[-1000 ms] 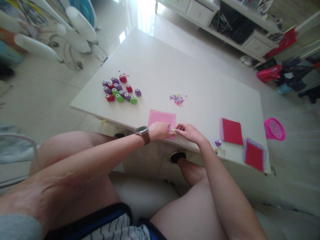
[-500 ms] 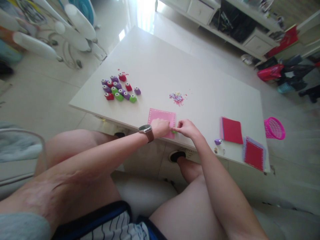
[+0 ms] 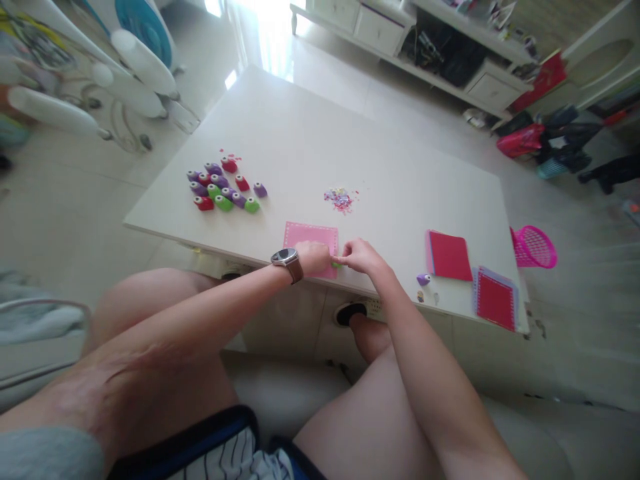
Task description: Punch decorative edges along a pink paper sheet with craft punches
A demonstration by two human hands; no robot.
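- Pink card [image 3: 311, 233]: hold it flat, left hand [image 3: 313, 257] grip's hard to tell
- Right hand [image 3: 364, 256]: fingers mostly curled at green punch [image 3: 337, 265], grip unclear; press straight imo

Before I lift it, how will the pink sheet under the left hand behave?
Probably light and bendy: the pink sheet looks thin. Its border might tear if tugged, given the punched holes. Likely won't slide freely with the left hand on it.

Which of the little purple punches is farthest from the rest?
The purple punch just left of the red card stack; the other purple punches are all towards the left end of the table.
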